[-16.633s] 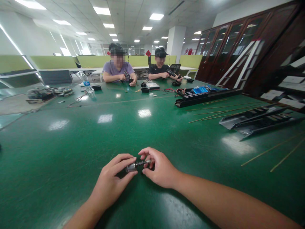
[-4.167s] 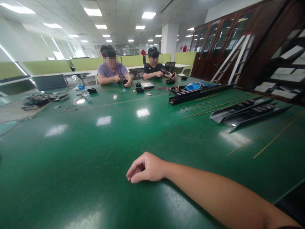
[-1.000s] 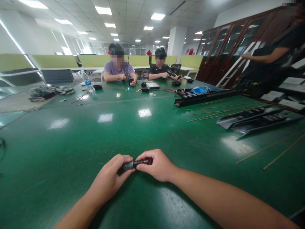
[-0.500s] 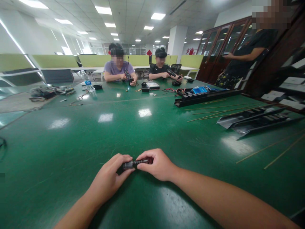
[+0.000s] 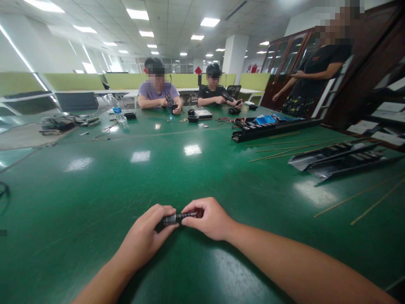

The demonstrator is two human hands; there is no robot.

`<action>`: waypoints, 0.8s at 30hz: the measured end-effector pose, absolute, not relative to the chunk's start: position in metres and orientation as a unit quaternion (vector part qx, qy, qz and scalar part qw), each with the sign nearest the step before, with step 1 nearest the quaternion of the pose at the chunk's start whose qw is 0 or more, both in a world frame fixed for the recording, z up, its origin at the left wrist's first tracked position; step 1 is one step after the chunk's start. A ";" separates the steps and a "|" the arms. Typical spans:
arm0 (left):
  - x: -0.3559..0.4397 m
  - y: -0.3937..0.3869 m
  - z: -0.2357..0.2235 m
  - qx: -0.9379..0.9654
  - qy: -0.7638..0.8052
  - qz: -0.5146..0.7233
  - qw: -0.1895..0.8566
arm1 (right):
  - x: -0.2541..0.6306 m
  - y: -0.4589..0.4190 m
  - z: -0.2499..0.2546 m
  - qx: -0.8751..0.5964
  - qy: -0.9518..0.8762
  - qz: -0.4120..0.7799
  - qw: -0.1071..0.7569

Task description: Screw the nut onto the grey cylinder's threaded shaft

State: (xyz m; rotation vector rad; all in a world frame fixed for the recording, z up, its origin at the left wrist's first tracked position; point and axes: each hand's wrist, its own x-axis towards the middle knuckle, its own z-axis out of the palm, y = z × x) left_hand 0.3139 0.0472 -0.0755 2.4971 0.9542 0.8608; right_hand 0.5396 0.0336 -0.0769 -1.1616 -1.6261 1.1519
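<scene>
Just above the green tabletop [image 5: 164, 177], my two hands hold a small dark metal cylinder with a ribbed shaft [image 5: 171, 218] between them. My left hand [image 5: 148, 230] is closed around the thicker, shiny cylinder end, thumb below and fingers above. At the other end, my right hand [image 5: 210, 218] pinches the thin ribbed shaft between thumb and fingers. A reddish-brown bit shows inside the right hand's grip, mostly hidden by the fingers. The part lies roughly level, and its exact kind is too small to make out.
Black metal channels [image 5: 344, 162] and thin rods [image 5: 284, 151] lie on the right. Farther back are a longer channel with blue parts [image 5: 265, 120], a water bottle [image 5: 117, 110] and small black trays [image 5: 193, 119]. Two people sit opposite with handheld tools; another stands at the right.
My hands and the part between them look unchanged. The standing person at the right has shifted to the left, and a lowered arm of theirs now shows.
</scene>
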 end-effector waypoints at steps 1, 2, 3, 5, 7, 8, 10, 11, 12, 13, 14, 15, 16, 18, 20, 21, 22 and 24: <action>0.314 0.047 -0.075 0.877 0.336 0.303 0.164 | 0.540 0.034 -0.077 -0.462 -0.644 0.456 0.405; 0.314 0.047 -0.075 0.877 0.338 0.302 0.162 | 0.540 0.034 -0.077 -0.463 -0.644 0.455 0.404; 0.313 0.047 -0.075 0.876 0.340 0.301 0.161 | 0.540 0.034 -0.077 -0.463 -0.645 0.455 0.404; 0.313 0.048 -0.074 0.876 0.344 0.297 0.161 | 0.540 0.034 -0.077 -0.463 -0.644 0.455 0.405; 0.313 0.048 -0.074 0.875 0.346 0.297 0.160 | 0.539 0.034 -0.077 -0.464 -0.644 0.454 0.405; 0.313 0.048 -0.074 0.875 0.346 0.298 0.160 | 0.539 0.034 -0.077 -0.465 -0.642 0.454 0.406; 0.313 0.048 -0.074 0.875 0.345 0.299 0.160 | 0.539 0.033 -0.078 -0.465 -0.639 0.457 0.408; 0.313 0.048 -0.074 0.875 0.344 0.299 0.160 | 0.539 0.034 -0.079 -0.464 -0.637 0.459 0.409; 0.313 0.048 -0.074 0.876 0.343 0.298 0.161 | 0.539 0.034 -0.080 -0.464 -0.635 0.461 0.410; 0.313 0.048 -0.074 0.876 0.342 0.299 0.161 | 0.539 0.034 -0.080 -0.465 -0.633 0.463 0.411; 0.313 0.048 -0.073 0.876 0.342 0.299 0.160 | 0.539 0.034 -0.081 -0.465 -0.631 0.465 0.411; 0.313 0.048 -0.073 0.876 0.342 0.300 0.158 | 0.539 0.035 -0.082 -0.465 -0.629 0.467 0.412; 0.313 0.048 -0.073 0.876 0.341 0.302 0.157 | 0.539 0.035 -0.082 -0.466 -0.627 0.469 0.413; 0.313 0.048 -0.072 0.876 0.339 0.305 0.157 | 0.538 0.035 -0.083 -0.465 -0.625 0.472 0.413; 0.313 0.048 -0.073 0.875 0.340 0.305 0.159 | 0.538 0.035 -0.083 -0.466 -0.623 0.473 0.413; 0.312 0.048 -0.073 0.875 0.340 0.305 0.159 | 0.538 0.035 -0.083 -0.467 -0.622 0.472 0.414; 0.312 0.048 -0.073 0.875 0.341 0.305 0.158 | 0.538 0.035 -0.082 -0.469 -0.622 0.472 0.414; 0.311 0.049 -0.074 0.875 0.343 0.306 0.155 | 0.537 0.035 -0.081 -0.471 -0.619 0.470 0.417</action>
